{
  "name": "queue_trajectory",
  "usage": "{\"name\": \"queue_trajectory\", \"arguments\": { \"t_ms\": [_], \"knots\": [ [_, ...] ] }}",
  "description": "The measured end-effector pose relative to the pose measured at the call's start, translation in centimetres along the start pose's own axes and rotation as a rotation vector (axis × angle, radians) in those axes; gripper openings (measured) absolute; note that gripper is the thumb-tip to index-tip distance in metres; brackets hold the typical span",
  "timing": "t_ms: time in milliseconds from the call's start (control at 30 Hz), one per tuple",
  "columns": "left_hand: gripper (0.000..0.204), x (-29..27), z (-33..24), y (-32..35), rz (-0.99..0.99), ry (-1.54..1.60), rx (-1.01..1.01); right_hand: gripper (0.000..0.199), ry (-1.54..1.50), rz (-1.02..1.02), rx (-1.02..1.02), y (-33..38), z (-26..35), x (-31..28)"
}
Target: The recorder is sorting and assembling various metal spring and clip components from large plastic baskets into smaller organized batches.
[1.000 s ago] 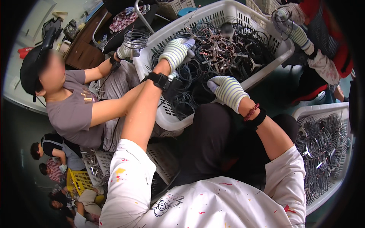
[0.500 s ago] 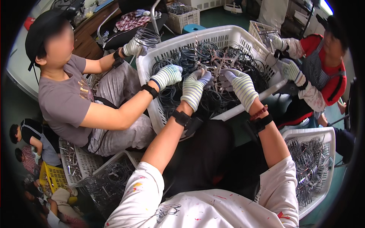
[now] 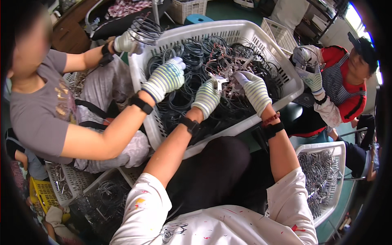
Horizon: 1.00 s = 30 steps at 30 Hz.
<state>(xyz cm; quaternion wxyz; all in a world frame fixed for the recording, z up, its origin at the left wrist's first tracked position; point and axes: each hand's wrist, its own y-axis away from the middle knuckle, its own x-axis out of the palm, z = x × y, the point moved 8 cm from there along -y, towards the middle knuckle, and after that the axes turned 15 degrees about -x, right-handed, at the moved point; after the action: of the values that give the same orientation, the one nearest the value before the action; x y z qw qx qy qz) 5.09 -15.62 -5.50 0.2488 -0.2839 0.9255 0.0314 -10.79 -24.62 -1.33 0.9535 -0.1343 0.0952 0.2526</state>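
My left hand [image 3: 207, 97], in a striped knit glove, pinches a small silvery metal piece [image 3: 221, 82] with a forked end above the big white basket [image 3: 135, 77]. My right hand [image 3: 256, 94], gloved alike, is just to the right, its fingers bent down over the tangled metal parts. Whatever is between those fingertips is hidden. Beneath both hands lie dark wire coils [image 3: 192, 55] and a heap of flat metal pieces with reddish wires [image 3: 228, 61].
On the left, a co-worker's gloved hand [image 3: 165, 79] reaches over the basket; their other hand raises a wire coil bundle [image 3: 145, 30]. Another co-worker [image 3: 339, 81] handles wire at right. A white basket of coils [image 3: 341, 163] stands lower right, a yellow crate [image 3: 43, 194] lower left.
The view has shifted. My left hand now shows a silvery metal piece sticking up from its fingertips. The right co-worker's hands have come together around wire.
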Motion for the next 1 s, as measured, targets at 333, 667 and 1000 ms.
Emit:
{"name": "queue_trajectory", "arguments": {
  "t_ms": [333, 667, 1000],
  "knots": [
    [0.027, -1.1, -1.8, 1.0, -0.031, 0.016, 0.113, 0.034, 0.033, -0.037, 0.005, -0.9, -0.5, 0.4],
    [0.02, -1.7, -2.7, 1.3, -0.124, -0.038, 0.187, 0.034, -0.006, -0.114, 0.129, -1.1, -0.8, 1.0],
    [0.029, 0.5, -0.9, -0.6, 0.102, 0.263, 0.138, 0.034, -0.278, -0.166, 0.276, -0.6, -4.0, 0.2]
  ]
}}
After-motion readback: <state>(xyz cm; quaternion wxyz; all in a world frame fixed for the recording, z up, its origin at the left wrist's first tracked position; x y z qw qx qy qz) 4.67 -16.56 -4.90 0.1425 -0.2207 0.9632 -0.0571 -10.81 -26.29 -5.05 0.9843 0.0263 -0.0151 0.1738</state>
